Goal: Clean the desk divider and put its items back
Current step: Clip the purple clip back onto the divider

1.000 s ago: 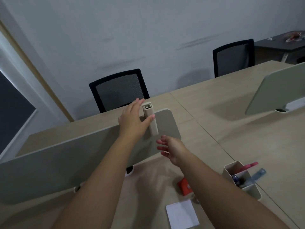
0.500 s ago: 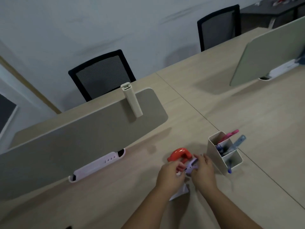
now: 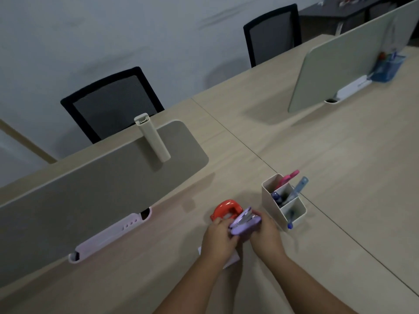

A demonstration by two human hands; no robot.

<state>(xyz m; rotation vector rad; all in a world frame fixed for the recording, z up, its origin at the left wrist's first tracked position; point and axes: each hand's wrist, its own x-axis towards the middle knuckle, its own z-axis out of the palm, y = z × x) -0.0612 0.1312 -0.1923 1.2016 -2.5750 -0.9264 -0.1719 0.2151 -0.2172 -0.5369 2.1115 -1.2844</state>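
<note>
The grey desk divider stands across the wooden desk, with a beige clip-on holder hooked over its top edge near the right end. Low in the middle, my left hand and my right hand both grip a purple stapler just above the desk. A red hole punch sits right behind the stapler. A white paper sheet lies mostly hidden under my left hand. A beige pen holder with pens stands to the right of my hands.
A pale bracket holds the divider's foot. A second divider stands at the far right with a blue pen cup beside it. Two black mesh chairs sit behind the desk. A seam joins two desktops.
My left hand let go of the clip-on holder on the divider. Both hands came down to the desk and took hold of the purple stapler. The view tilted downward.
</note>
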